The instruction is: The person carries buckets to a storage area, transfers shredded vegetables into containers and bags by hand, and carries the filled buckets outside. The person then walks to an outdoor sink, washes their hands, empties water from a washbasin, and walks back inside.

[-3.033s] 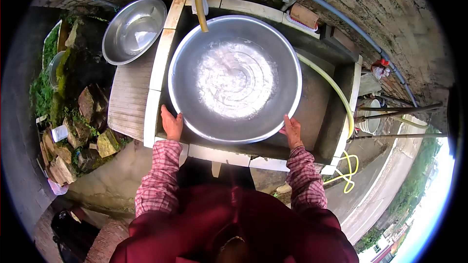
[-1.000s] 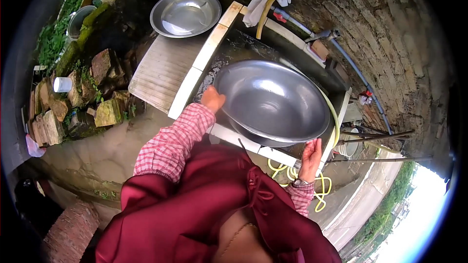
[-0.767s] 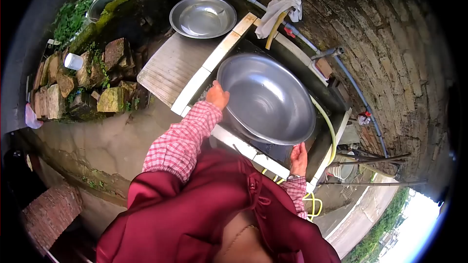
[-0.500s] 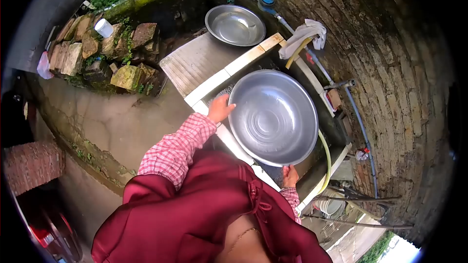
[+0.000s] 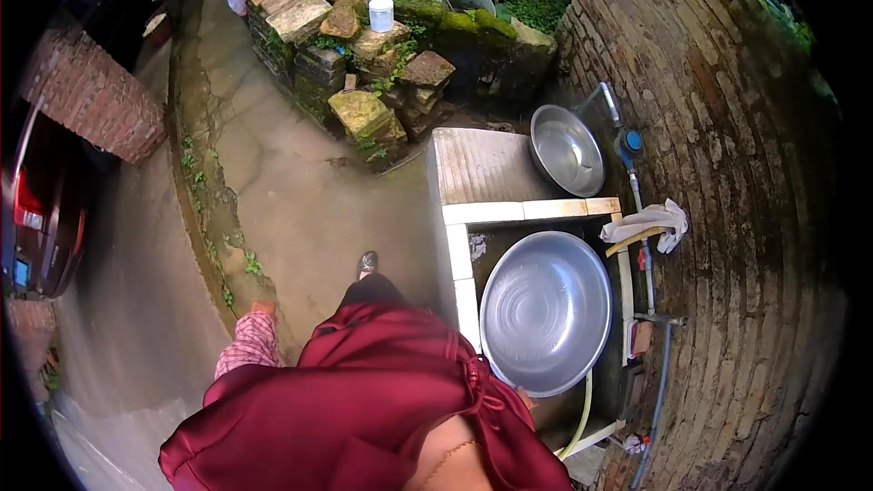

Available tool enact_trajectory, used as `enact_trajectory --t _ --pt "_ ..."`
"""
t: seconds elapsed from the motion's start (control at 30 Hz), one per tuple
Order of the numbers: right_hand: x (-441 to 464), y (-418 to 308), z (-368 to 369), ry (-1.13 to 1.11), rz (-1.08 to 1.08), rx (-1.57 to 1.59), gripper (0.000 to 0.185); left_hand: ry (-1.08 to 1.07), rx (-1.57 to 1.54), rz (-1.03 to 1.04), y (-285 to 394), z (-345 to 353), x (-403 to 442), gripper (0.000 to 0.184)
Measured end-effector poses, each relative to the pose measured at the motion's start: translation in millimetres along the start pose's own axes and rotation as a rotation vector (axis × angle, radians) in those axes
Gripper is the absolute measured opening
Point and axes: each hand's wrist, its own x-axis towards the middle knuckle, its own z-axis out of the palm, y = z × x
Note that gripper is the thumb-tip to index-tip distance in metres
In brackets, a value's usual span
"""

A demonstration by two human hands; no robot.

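A large metal basin (image 5: 546,309) rests on the tiled sink (image 5: 462,277), its inside facing up. My right hand (image 5: 525,396) shows only as a sliver at the basin's lower rim, mostly behind the dark red garment, so its fingers cannot be made out. Away from the basin, over the concrete ground at the left, is my left hand (image 5: 263,308); it is small and blurred, and its fingers are unclear. A smaller metal basin (image 5: 567,151) leans on the ribbed slab (image 5: 482,168) beyond the sink.
A brick wall (image 5: 700,218) with pipes runs along the right. A white cloth (image 5: 659,218) and a yellow hose end hang near it. Stacked stones (image 5: 364,118) with a white cup (image 5: 381,14) stand ahead. A car (image 5: 45,209) is at the left.
The view has turned left. My left hand has let go of the large basin's rim and moved away to the left. The large basin has shifted and tilted since the earlier frames.
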Motion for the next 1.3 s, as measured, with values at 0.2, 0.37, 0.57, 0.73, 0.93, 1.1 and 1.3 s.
enact_trajectory --t 0.2,0.37,0.57,0.73,0.93,1.1,1.3 --pt "10.6 -35.7 20.2 -0.032 0.514 0.843 0.029 -0.231 -0.141 0.034 22.3 22.2 -11.9 0.041" --pt "-17.0 -75.4 50.4 0.204 0.185 0.362 0.027 0.279 -0.281 0.096 47.4 -54.8 24.3 0.031" --pt "-64.0 -126.0 177.1 -0.110 -0.014 0.114 0.023 0.326 -0.878 -0.221 -34.8 -83.0 19.4 0.036" --pt "-112.4 -156.8 275.5 -0.376 -0.140 -0.102 0.020 0.426 0.205 0.130 -157.3 -7.2 17.4 0.034" --pt "-102.7 -191.3 342.0 -0.531 -0.395 -0.330 0.017 0.387 -0.677 -0.245 -152.9 -3.2 -3.4 0.040" --pt "-134.5 -297.9 401.4 -0.712 -0.385 -0.287 0.017 0.402 -1.017 -0.590 -89.7 -41.4 29.1 0.044" --pt "-163.2 -392.9 504.6 -0.777 -0.537 -0.434 0.021 0.552 -1.125 -0.426 -35.2 -150.8 60.1 0.043"
